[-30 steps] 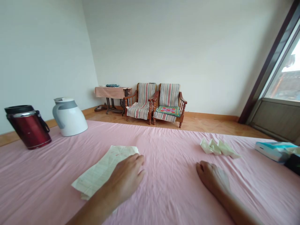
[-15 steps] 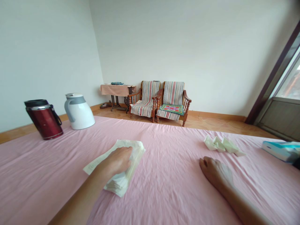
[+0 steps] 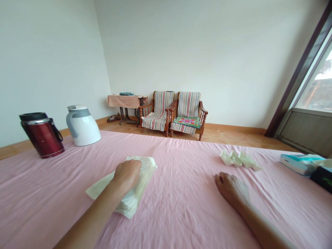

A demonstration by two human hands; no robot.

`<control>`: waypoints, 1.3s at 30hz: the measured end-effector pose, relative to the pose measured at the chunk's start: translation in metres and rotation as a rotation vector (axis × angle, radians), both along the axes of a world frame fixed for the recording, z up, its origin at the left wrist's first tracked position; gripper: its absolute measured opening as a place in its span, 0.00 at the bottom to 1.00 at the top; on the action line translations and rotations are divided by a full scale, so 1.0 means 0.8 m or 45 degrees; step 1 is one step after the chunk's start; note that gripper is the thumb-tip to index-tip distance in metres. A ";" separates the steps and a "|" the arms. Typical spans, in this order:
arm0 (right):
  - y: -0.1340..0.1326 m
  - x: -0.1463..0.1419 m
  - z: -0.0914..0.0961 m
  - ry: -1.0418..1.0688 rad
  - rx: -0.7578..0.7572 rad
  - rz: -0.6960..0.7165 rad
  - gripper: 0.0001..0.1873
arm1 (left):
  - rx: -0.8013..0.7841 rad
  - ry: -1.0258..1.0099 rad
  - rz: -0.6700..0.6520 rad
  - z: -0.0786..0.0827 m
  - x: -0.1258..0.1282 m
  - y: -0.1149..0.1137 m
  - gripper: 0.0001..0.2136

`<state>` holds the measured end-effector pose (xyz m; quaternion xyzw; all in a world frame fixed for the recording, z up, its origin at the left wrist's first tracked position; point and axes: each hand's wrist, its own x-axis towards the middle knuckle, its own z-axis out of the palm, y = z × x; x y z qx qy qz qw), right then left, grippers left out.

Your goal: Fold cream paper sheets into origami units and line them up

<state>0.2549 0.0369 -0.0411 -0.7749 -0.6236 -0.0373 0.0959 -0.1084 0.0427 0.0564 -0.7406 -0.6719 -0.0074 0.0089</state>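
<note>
The stack of paper (image 3: pixel 140 183) lay on the pink cloth (image 3: pixel 181 197), and the left hand (image 3: pixel 128 174) was upon it with bent fingers, though I could not tell whether they gripped a sheet. The right hand (image 3: pixel 231 188) rested loosely closed near the folded papers (image 3: pixel 240 159), while a red flask (image 3: pixel 44 139) and a white jug (image 3: pixel 85 129) stood farther left.

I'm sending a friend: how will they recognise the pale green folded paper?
Find the wide, wrinkled pink cloth. On its right side, just beyond the bare right hand, lies the pale green folded paper. Its row of raised, pointed peaks sets it apart from the flat, pale paper stack partly covered by the bare left hand.
</note>
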 end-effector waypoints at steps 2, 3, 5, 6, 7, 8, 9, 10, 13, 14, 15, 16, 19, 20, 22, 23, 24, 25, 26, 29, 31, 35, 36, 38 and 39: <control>-0.001 0.000 0.000 0.003 0.022 0.010 0.19 | 0.072 0.061 0.030 0.003 0.012 -0.006 0.11; -0.002 0.000 0.000 0.005 0.037 0.015 0.18 | 0.101 0.073 0.014 0.004 0.020 -0.011 0.11; -0.003 -0.001 0.000 0.011 0.076 0.029 0.18 | 0.127 0.066 -0.059 0.003 0.040 -0.022 0.11; -0.004 -0.002 0.000 0.016 0.100 0.044 0.17 | 0.134 0.051 -0.105 0.001 0.052 -0.029 0.11; -0.006 -0.004 0.000 0.022 0.127 0.065 0.17 | 0.134 0.032 -0.160 -0.002 0.063 -0.036 0.11; -0.007 -0.006 0.000 0.031 0.158 0.095 0.15 | 0.132 0.019 -0.216 -0.005 0.075 -0.043 0.10; -0.009 -0.010 0.000 0.043 0.190 0.132 0.14 | 0.123 0.004 -0.272 -0.008 0.087 -0.051 0.10; -0.011 -0.015 0.001 0.057 0.222 0.178 0.13 | 0.108 -0.011 -0.329 -0.012 0.097 -0.058 0.10; -0.020 -0.034 0.003 0.117 0.303 0.372 0.09 | 0.060 -0.056 -0.503 -0.021 0.119 -0.075 0.07; -0.024 -0.042 0.005 0.141 0.321 0.450 0.08 | 0.048 -0.086 -0.562 -0.022 0.122 -0.078 0.05; -0.029 -0.050 0.007 0.165 0.332 0.527 0.06 | 0.038 -0.142 -0.630 -0.022 0.122 -0.078 0.05; -0.033 -0.057 0.009 0.189 0.339 0.598 0.05 | 0.047 -0.249 -0.685 -0.021 0.119 -0.076 0.06; -0.048 -0.076 0.019 0.247 0.342 0.770 0.08 | 0.105 -0.408 -0.616 -0.018 0.098 -0.059 0.09; -0.053 -0.081 0.022 0.263 0.338 0.811 0.10 | 0.126 -0.407 -0.579 -0.018 0.088 -0.050 0.09; -0.061 -0.088 0.029 0.288 0.327 0.881 0.13 | 0.163 -0.390 -0.502 -0.021 0.069 -0.033 0.08; -0.065 -0.090 0.032 0.298 0.316 0.916 0.14 | 0.175 -0.372 -0.466 -0.025 0.061 -0.026 0.09; -0.067 -0.093 0.034 0.307 0.300 0.950 0.15 | 0.169 -0.357 -0.439 -0.029 0.054 -0.021 0.10; -0.069 -0.094 0.036 0.314 0.282 0.980 0.15 | 0.159 -0.344 -0.422 -0.035 0.049 -0.017 0.11; -0.071 -0.095 0.037 0.323 0.263 1.002 0.15 | 0.141 -0.335 -0.417 -0.040 0.047 -0.015 0.11; -0.071 -0.096 0.037 0.347 0.230 1.014 0.12 | 0.097 -0.343 -0.428 -0.050 0.048 -0.014 0.10; -0.069 -0.096 0.036 0.354 0.232 0.998 0.11 | 0.077 -0.377 -0.448 -0.052 0.052 -0.016 0.10; -0.063 -0.089 0.032 0.369 0.252 0.965 0.13 | 0.055 -0.493 -0.531 -0.048 0.059 -0.018 0.13; -0.062 -0.086 0.031 0.375 0.260 0.952 0.14 | 0.051 -0.527 -0.563 -0.047 0.060 -0.019 0.14; -0.059 -0.079 0.029 0.388 0.273 0.918 0.14 | 0.028 -0.591 -0.642 -0.043 0.063 -0.022 0.16; -0.059 -0.076 0.028 0.395 0.276 0.901 0.13 | 0.010 -0.619 -0.686 -0.041 0.064 -0.024 0.16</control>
